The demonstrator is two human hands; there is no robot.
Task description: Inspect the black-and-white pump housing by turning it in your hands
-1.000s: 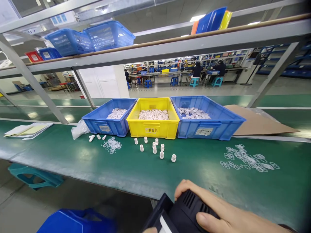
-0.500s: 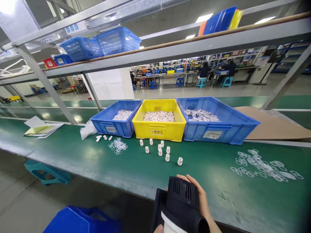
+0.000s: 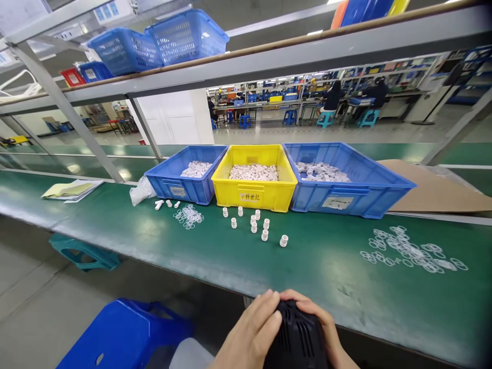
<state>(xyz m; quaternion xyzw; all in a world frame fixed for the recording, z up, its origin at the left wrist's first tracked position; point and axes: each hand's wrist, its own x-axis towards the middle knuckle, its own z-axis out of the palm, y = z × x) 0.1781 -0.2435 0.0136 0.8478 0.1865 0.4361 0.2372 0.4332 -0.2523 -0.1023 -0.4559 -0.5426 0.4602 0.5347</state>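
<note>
Both hands are wrapping around a black ribbed plastic device [image 3: 295, 328] right at the bottom of the view, just off the near edge of the green workbench belt [image 3: 326, 266]. The left hand [image 3: 249, 333] is curling its fingers [image 3: 269, 307] over the device's left side and top, and the right hand [image 3: 326, 328] is cupping the other side, fingertips nearly meeting on top, so both are closed onto it, not hanging open. Honestly I can't tell what the device is, since only its vented top is showing. Ahead of the fingertips, well apart from them, small white plastic caps [image 3: 253, 223] are standing in a loose cluster on the belt, with a pile of thin clear rings [image 3: 188, 215] off to the left of them and a bigger spread of clear rings [image 3: 413, 249] out to the right. Behind those, three bins are sitting side by side holding white parts: a blue plastic bin [image 3: 184, 177], a yellow plastic bin [image 3: 253, 192] and a wider blue plastic bin [image 3: 346, 197]. If you're handling something like this, I'd say keep both palms firmly on the sides rather than pinching the vents, and keep it close to the body so it isn't slipping toward the blue plastic stool [image 3: 119, 333] below the left hand.
</note>
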